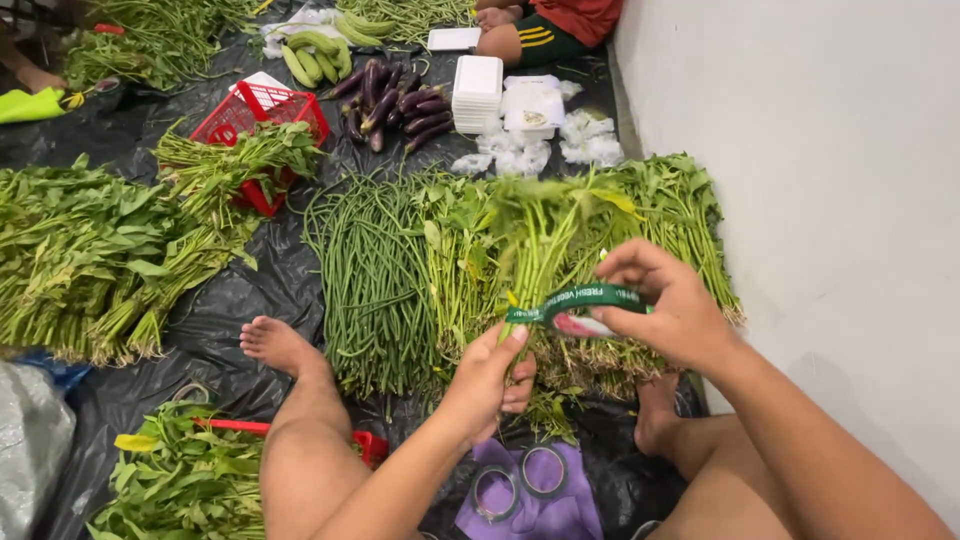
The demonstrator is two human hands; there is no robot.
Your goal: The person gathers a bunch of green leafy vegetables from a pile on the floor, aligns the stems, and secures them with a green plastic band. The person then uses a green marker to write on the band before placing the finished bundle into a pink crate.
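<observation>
My left hand (490, 380) grips the stems of a bunch of leafy green stalks (540, 240) and pinches one end of a green printed tape (575, 298). My right hand (665, 310) holds the tape roll, with the strip stretched between both hands across the stems. Two more tape rolls (520, 482) lie on a purple cloth (540, 505) between my legs.
Long beans (370, 270) lie left of the bunch, leafy greens (90, 250) further left. A red basket (255, 115), purple eggplants (395, 100), white foam trays (478, 90) and another seated person (540, 30) are at the back. A white wall (820, 200) is on the right.
</observation>
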